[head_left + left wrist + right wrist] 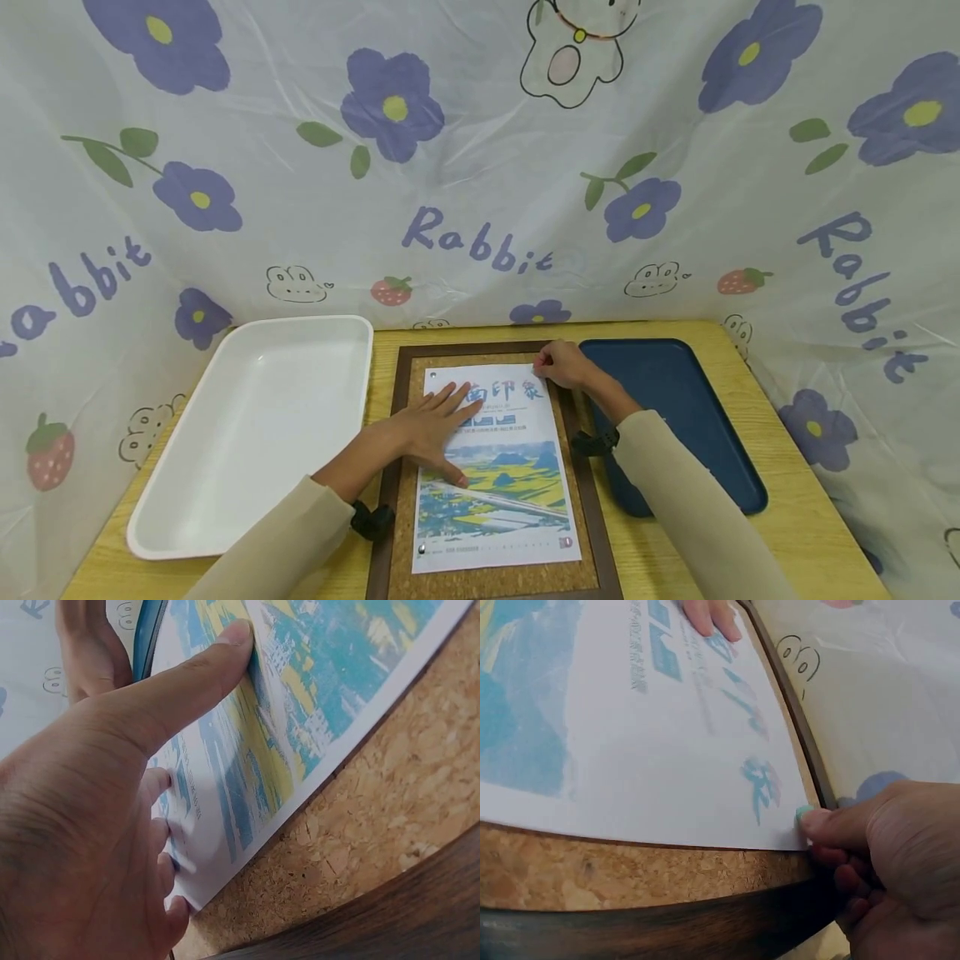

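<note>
A printed poster (517, 467) with a yellow and blue landscape lies on a cork board (487, 579) with a dark brown frame. My left hand (431, 433) rests on the poster's left side with its fingers spread; the thumb (217, 664) touches the printed picture. At the poster's upper right corner, my right hand (566, 367) has curled fingers, with a small pale-green pin-like piece (802, 813) at the thumb tip. The fingers partly hide that piece. Small shiny tacks show at the upper left (432, 375), lower left (422, 549) and lower right (567, 542) corners.
A white tray (367, 367) stands left of the board on the wooden table (795, 533). To the right lies a dark blue tray (675, 375), partly behind my right forearm. A patterned curtain (480, 192) hangs behind and at both sides.
</note>
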Available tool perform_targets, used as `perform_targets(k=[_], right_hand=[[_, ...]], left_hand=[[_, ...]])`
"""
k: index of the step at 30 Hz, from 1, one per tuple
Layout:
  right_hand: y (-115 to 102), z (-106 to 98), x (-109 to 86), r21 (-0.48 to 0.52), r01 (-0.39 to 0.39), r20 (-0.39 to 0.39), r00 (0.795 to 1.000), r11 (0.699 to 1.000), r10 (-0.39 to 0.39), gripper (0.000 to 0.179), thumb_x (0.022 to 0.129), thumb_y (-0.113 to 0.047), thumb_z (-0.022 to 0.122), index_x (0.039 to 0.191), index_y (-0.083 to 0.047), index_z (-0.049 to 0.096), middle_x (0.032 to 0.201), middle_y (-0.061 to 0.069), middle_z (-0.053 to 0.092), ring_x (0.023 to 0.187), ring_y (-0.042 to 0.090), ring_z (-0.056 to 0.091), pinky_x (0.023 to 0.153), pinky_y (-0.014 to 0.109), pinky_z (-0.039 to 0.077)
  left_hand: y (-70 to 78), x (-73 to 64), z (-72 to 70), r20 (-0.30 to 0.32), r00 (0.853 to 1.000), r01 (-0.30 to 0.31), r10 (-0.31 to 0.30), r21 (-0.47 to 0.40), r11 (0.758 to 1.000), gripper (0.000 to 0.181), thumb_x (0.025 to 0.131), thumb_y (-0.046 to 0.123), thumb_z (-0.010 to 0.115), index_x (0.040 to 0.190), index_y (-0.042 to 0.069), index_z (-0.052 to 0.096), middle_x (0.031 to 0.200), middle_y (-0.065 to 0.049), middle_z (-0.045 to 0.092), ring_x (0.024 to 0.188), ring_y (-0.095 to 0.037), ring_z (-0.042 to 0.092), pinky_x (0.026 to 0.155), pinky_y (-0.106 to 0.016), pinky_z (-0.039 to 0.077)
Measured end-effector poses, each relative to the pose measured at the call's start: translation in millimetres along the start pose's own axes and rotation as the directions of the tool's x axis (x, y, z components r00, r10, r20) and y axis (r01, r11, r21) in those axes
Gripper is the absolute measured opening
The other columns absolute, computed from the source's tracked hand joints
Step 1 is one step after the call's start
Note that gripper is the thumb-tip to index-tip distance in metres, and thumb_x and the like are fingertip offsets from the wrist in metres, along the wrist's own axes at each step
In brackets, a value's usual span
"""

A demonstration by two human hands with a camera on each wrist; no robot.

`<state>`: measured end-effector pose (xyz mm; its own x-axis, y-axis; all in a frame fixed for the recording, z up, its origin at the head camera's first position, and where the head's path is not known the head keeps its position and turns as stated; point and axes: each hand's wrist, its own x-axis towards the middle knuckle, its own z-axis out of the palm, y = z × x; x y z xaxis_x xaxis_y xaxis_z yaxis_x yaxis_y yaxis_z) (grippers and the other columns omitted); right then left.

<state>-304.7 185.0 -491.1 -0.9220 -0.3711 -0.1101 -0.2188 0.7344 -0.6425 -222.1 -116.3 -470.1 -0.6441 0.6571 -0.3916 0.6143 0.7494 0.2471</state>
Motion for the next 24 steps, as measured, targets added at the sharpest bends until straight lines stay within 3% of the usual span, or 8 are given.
perform_targets(k=[8,20,24], right_hand=[[6.0,-3.2,-6.1,0.117,-0.018,0.006,1.000,0.993,0.018,0.017,0.106,-0.011,0.065,0.106,0.003,0.075,0.094,0.013,0.071,0.072,0.017,0.051,0.069,0.033,0.043],[17.9,-12.7,-19.6,0.172,0.006,-0.044,0.999,0.985,0.001,0.015,0.106,-0.013,0.066,0.107,-0.002,0.075,0.103,0.011,0.072,0.091,0.023,0.064,0.082,0.038,0.051],[20.8,-17.9,-25.9,0.196,0.015,-0.071,0.998,0.981,-0.001,0.015,0.106,-0.014,0.067,0.107,-0.001,0.075,0.103,0.012,0.071,0.089,0.023,0.062,0.081,0.038,0.050]], left_hand=[[-2.2,1.4,1.4,-0.007,1.000,0.004,-0.004,0.019,1.000,0.128,0.080,0.072,0.081,0.173,0.016,0.013,0.178,-0.016,-0.005,0.164,-0.038,-0.002,0.130,-0.061,0.014],[-2.0,-2.7,6.4,-0.022,1.000,0.015,-0.014,0.016,1.000,0.125,0.083,0.074,0.076,0.172,0.014,0.012,0.178,-0.018,-0.005,0.164,-0.039,-0.003,0.130,-0.061,0.012],[-2.1,-5.2,8.9,-0.034,0.999,0.018,-0.017,0.025,1.000,0.122,0.087,0.075,0.071,0.172,0.013,0.011,0.178,-0.019,-0.004,0.164,-0.039,-0.002,0.129,-0.062,0.012]])
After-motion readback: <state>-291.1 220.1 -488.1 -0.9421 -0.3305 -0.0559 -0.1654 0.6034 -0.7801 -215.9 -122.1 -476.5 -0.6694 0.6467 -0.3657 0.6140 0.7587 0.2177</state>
